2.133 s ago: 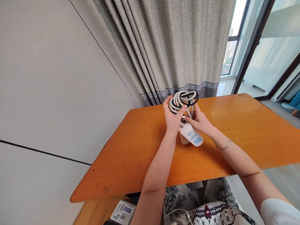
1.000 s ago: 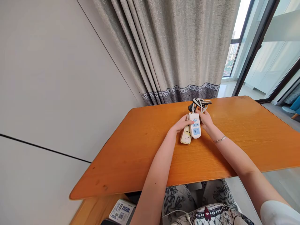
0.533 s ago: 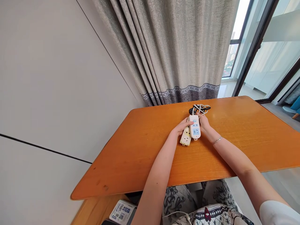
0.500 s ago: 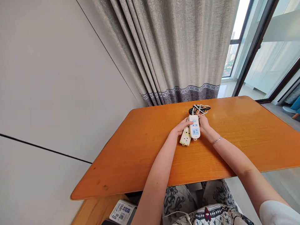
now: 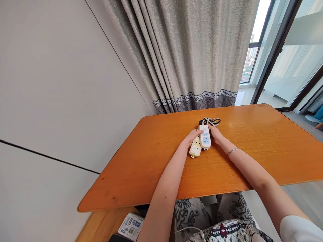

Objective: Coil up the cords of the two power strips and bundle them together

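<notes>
A white power strip point(image 5: 205, 143) with blue socket faces overlaps a yellowed power strip point(image 5: 195, 150) fanned out to its left. My left hand point(image 5: 193, 135) grips the two strips, its thumb across the white one and its other fingers mostly hidden. At the upper right side of the white strip, my right hand point(image 5: 215, 133) is closed against it, its fingertips partly hidden beside the cords. Black and white cords point(image 5: 213, 121) lie looped beyond the strips, with a dark plug point(image 5: 201, 122) at their left.
The strips are over a wooden table point(image 5: 156, 161) with rounded corners. A grey curtain point(image 5: 196, 53) hangs behind its far edge, and a pale wall point(image 5: 50, 84) runs along the left. Below the near edge, a white labelled box point(image 5: 130, 227) sits at the lower left.
Both strips and their cords have shifted slightly left and a little toward me at the cord end. My two hands have moved left with them, keeping their hold.
</notes>
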The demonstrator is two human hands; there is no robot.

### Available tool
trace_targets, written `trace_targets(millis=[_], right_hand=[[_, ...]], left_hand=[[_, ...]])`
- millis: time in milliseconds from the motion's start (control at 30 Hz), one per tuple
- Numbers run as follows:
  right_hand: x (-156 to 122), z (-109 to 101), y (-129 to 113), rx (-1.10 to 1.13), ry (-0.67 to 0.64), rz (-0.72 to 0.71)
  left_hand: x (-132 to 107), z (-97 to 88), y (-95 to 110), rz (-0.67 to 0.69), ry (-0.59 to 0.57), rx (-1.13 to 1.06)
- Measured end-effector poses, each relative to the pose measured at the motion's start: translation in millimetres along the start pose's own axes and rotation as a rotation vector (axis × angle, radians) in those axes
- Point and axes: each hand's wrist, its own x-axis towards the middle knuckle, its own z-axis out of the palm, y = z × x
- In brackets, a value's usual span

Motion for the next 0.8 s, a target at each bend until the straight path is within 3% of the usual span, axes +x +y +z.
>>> trace_targets(millis=[167, 567, 667, 800], right_hand=[[0.6, -9.0, 7.6, -0.198, 0.007, 0.02], [-1.4, -12.8, 23.6, -0.56, -0.07, -0.163], [-1.1, -13.7, 24.2, -0.623, -0.074, -0.196], [0.8, -14.5, 26.5, -0.672, -0.078, -0.22]], left_hand=[[-11.1, -46.4, 13.6, -0.015, 0.152, 0.003], [-82.2, -210.6, 58.1, -0.152, 0.532, 0.066], [-93.5, -236.3, 61.1, -0.158, 0.602, 0.132], [-101.9, -253.3, 61.7, -0.259, 0.612, 0.202]])
